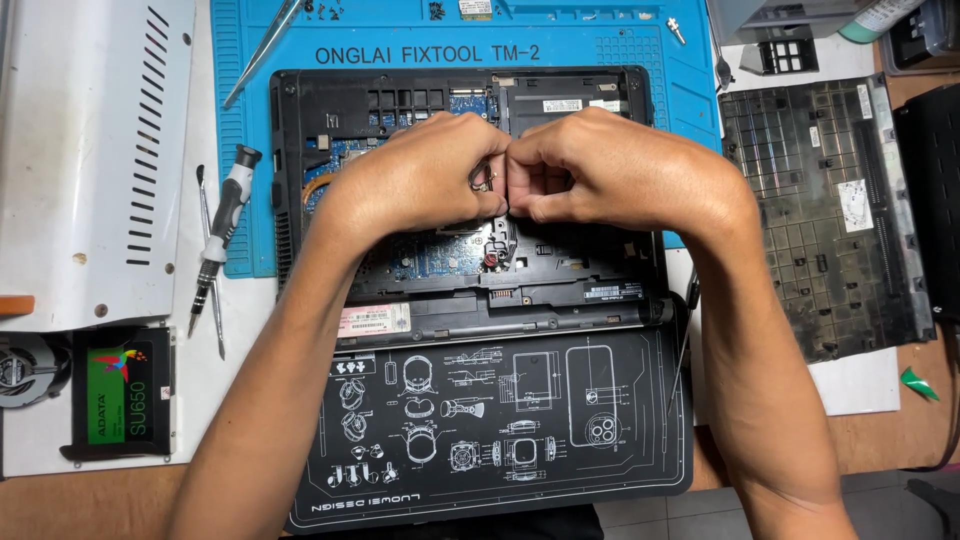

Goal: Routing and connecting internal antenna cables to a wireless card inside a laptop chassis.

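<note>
head view, opened laptop (580, 270) under left hand (425, 180), right hand (610, 170)

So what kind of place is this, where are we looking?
Most likely an electronics repair bench. An opened laptop with its circuit board bared lies on a blue repair mat, a precision screwdriver rests beside it, and the removed bottom cover sits to one side.

A single head-worn camera looked almost straight down at the desk (870, 420). It sat close, at arm's length above the opened laptop (460, 270).
</note>
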